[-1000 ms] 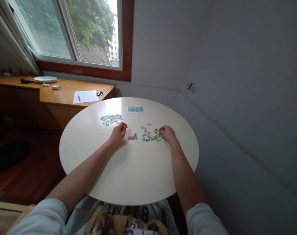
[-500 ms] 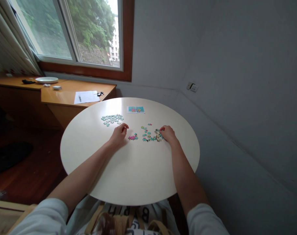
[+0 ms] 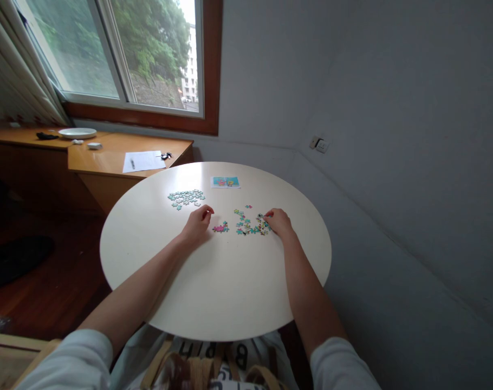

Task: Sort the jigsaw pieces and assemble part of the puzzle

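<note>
My left hand (image 3: 198, 223) rests on the round white table (image 3: 214, 287) with its fingers curled in a loose pinch, just left of a small pink cluster of puzzle pieces (image 3: 221, 227); what it holds, if anything, is too small to see. My right hand (image 3: 278, 222) lies at the right end of a partly joined patch of teal and yellow puzzle pieces (image 3: 248, 223), fingertips pinched on the pieces there. A heap of loose teal pieces (image 3: 185, 197) lies farther back on the left. A small picture card (image 3: 225, 182) lies at the table's far side.
A wooden desk (image 3: 108, 160) stands behind the table on the left under the window, with a sheet of paper (image 3: 143, 161), a white plate (image 3: 77, 132) and small items. A wall socket (image 3: 318, 144) sits on the grey wall to the right. Dark wooden floor lies left.
Both hands stay almost still at the puzzle pieces; the view shifted slightly to the right between the earliest frame and now.
</note>
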The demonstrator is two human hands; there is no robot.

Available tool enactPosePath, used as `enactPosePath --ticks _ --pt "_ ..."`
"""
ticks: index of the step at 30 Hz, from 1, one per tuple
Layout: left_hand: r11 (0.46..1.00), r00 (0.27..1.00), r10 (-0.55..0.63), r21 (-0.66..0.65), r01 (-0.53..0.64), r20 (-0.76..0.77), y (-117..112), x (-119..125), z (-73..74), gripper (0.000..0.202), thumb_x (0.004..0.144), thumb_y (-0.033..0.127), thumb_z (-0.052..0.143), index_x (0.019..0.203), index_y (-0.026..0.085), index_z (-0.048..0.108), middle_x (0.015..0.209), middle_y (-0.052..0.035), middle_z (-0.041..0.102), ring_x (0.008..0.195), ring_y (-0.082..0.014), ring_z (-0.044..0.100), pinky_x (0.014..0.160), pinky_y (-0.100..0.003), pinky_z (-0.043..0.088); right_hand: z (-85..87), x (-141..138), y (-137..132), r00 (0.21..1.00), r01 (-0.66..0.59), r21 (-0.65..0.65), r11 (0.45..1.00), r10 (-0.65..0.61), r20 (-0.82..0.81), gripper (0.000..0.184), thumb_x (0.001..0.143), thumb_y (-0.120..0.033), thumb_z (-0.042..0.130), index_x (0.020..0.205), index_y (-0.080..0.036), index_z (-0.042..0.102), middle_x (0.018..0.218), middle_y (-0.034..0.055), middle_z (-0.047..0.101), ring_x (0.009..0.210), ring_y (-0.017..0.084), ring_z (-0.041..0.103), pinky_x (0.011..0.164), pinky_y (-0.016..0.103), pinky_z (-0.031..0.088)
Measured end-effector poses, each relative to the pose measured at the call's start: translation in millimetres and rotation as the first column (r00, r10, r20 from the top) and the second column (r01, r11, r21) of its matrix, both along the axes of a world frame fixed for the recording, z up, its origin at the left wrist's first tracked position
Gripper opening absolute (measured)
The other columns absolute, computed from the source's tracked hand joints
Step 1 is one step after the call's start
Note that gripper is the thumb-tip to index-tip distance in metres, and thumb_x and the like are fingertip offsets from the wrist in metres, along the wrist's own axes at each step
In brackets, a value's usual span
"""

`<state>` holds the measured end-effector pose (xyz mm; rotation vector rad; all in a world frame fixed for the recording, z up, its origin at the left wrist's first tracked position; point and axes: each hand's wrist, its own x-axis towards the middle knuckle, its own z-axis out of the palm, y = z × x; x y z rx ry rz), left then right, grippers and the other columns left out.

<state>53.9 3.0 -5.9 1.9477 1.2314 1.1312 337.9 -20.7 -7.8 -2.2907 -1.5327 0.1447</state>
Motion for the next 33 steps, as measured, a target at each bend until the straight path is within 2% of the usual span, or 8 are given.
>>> enactPosePath --ticks 10,14,20,28,33 --pt "1.000 1.000 -0.004 -0.009 0.004 0.000 -1 -1 0.0 0.015 0.075 0.019 0.042 0.078 0.018 0.057 0.052 0.0041 0.045 0.050 -0.0123 0.042 0.051 -0.024 0.032 1.3 -3 1 1.000 -0.022 0.008 1.000 0.023 -0.010 0.012 0.076 -0.026 0.064 0.084 -0.021 0.072 0.098 0.0061 0.068 0.093 0.018 0.060 0.078 0.025 0.042" --pt "1.000 1.000 -0.011 -0.008 0.011 0.004 -1 0 -0.2 0.015 0.075 0.019 0.042 0.078 0.019 0.057 0.052 0.0041 0.045 0.050 -0.0125 0.042 0.052 -0.025 0.032 3.5 -3 -2 1.000 -0.002 0.016 1.000 0.002 0.000 0.021 0.075 -0.031 0.066 0.093 -0.020 0.071 0.105 0.0076 0.067 0.096 0.019 0.060 0.078 0.026 0.042" --pt "1.000 1.000 -0.006 -0.017 0.006 -0.008 0 0 -1.8 0.015 0.075 0.019 0.042 0.078 0.019 0.057 0.051 0.0042 0.043 0.050 -0.0128 0.041 0.052 -0.025 0.031 4.8 -2 -3 1.000 0.024 -0.015 1.000 -0.024 -0.007 0.021 0.076 -0.036 0.066 0.090 -0.021 0.071 0.104 0.0075 0.068 0.095 0.020 0.061 0.075 0.027 0.042" --pt "1.000 0.999 -0.010 -0.001 0.010 -0.047 0 0 -2.6 0.016 0.077 0.019 0.040 0.079 0.018 0.056 0.054 0.0037 0.044 0.053 -0.0132 0.043 0.054 -0.025 0.032 -1.2 2 2 0.999 0.007 0.006 1.000 -0.006 -0.037 0.017 0.074 -0.033 0.068 0.084 -0.020 0.071 0.096 0.0074 0.069 0.088 0.019 0.062 0.069 0.026 0.041" --pt "1.000 0.999 -0.016 0.000 0.016 -0.049 0 0 -3.1 0.016 0.076 0.018 0.040 0.079 0.018 0.057 0.053 0.0039 0.044 0.053 -0.0129 0.043 0.054 -0.025 0.032 -5.3 3 5 0.997 -0.011 0.073 0.997 0.016 -0.069 0.015 0.071 -0.029 0.070 0.081 -0.018 0.069 0.091 0.0074 0.069 0.084 0.018 0.062 0.069 0.025 0.042"
